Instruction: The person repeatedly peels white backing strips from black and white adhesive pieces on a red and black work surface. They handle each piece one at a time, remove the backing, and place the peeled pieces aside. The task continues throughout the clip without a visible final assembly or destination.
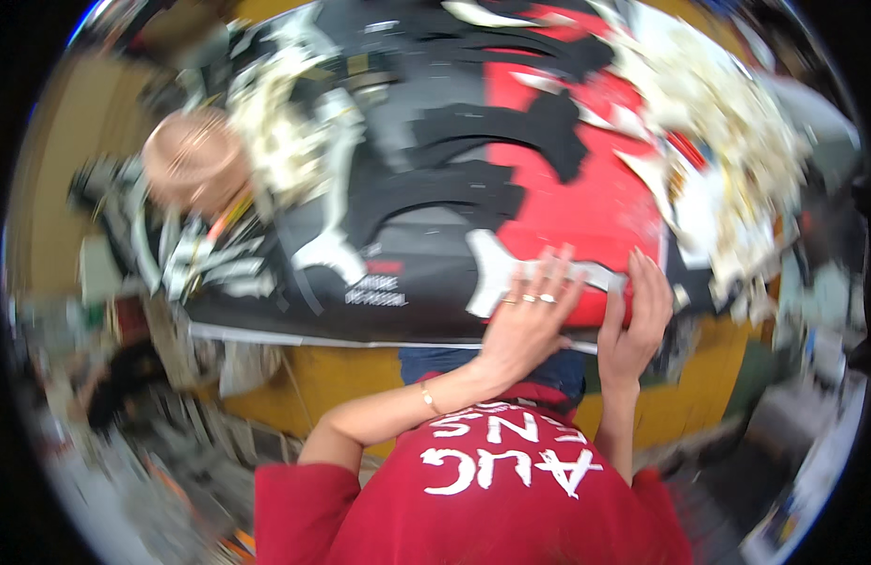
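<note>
A white piece (492,270) lies near the front edge of the mat (435,320), across the border between its black and red parts, under and between the two hands. It looks pale and flat, with a smooth surface. Its left end flares into two corners with an inward-curving edge between them; from there it narrows towards the left hand (530,331), which hides its middle. A thinner, greyer stretch shows between the hands and runs up to the right hand (635,325). Blur softens its outline, so fine detail cannot be made out.

The left hand rests palm down across the piece, its fingers stretched forward and slightly spread. It wears rings (547,298), with a bracelet (428,397) at the wrist. The right hand is at the piece's right end, fingers pointing forward and close together, thumb apart from them; whether they pinch the edge, I cannot tell.

Beyond the hands lie curved black pieces (440,196). Pale scraps (751,141) are heaped at the right, and a copper-coloured spool (195,160) stands at the left
</note>
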### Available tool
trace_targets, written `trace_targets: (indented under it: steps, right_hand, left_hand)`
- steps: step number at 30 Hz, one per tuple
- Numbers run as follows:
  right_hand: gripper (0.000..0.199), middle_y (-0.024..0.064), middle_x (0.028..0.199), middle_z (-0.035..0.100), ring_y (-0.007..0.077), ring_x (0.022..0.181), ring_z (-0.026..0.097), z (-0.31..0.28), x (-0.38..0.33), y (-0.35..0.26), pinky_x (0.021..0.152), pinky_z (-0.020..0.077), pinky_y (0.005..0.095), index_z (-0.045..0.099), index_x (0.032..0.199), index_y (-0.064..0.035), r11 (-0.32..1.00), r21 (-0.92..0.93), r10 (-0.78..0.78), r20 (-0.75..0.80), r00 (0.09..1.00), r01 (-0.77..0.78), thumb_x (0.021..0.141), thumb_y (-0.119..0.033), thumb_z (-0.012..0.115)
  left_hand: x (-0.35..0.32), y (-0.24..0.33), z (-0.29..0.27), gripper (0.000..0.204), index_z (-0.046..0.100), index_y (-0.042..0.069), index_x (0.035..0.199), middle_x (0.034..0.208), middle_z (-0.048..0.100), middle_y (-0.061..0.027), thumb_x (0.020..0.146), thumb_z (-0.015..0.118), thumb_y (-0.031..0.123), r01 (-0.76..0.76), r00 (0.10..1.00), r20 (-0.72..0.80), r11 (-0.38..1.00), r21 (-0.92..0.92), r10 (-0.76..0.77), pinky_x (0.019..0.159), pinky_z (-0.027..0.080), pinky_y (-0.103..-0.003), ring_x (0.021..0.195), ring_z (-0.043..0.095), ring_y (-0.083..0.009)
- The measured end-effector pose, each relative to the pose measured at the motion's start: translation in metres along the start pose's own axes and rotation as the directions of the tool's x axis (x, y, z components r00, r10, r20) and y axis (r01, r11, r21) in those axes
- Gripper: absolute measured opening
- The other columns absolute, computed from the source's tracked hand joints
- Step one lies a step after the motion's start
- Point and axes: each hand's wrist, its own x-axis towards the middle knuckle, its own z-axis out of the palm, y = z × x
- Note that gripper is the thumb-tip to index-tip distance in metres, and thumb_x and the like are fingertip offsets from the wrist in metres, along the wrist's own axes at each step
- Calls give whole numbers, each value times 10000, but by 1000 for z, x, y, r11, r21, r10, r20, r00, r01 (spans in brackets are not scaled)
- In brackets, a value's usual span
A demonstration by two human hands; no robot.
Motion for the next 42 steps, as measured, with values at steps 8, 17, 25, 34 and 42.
trace_targets:
  steps: [8, 17, 25, 34, 42]
  right_hand:
    - [732, 116, 1646, 225, 325, 1515, 210, 23, -12, -2, 1199, 167, 541, 300, 1565, -110, 922, -287, -128, 410, 903, 261, 1030, -605, 228]
    - [521, 116, 1557, 394, 328, 1431, 364, 15, -5, 3, 1175, 204, 553, 521, 1426, -108, 956, -227, -89, 387, 918, 188, 1032, -441, 454]
    - [359, 107, 973, 599, 308, 979, 572, 6, 27, -13, 892, 387, 447, 621, 1066, -41, 990, 82, -138, 400, 906, 115, 857, -307, 742]
    - [194, 54, 805, 614, 243, 819, 574, -22, 45, -34, 833, 378, 377, 678, 843, -59, 912, 365, -318, 340, 885, 188, 744, -147, 819]
    - [239, 92, 859, 694, 262, 801, 616, 0, 71, -80, 794, 430, 363, 711, 984, -30, 825, 557, -346, 373, 861, 91, 792, -135, 806]
  left_hand:
    - [-24, -12, 10, 1074, 305, -19, 1518, 1621, 247, -178, 706, 765, 512, 98, 986, -137, 995, 8, -96, 1200, 252, -434, 1501, 257, -285]
    - [-19, -6, 9, 815, 495, -31, 1375, 1520, 413, -179, 810, 691, 522, 115, 971, -201, 991, -67, -127, 1124, 330, -417, 1442, 353, -299]
    - [-22, -29, -2, 431, 576, 74, 1278, 1440, 508, -136, 854, 611, 143, 90, 936, -325, 986, -139, -132, 1015, 405, -388, 1299, 500, -253]
    - [-42, -52, -67, 873, 345, 25, 1499, 1533, 355, -205, 809, 787, 326, 92, 892, -321, 824, -559, -318, 1070, 362, -443, 1390, 394, -347]
    - [-65, -87, -100, 480, 592, 14, 1313, 802, 659, -47, 868, 761, 75, 137, 648, -357, 564, -815, -673, 700, 515, -260, 737, 587, -51]
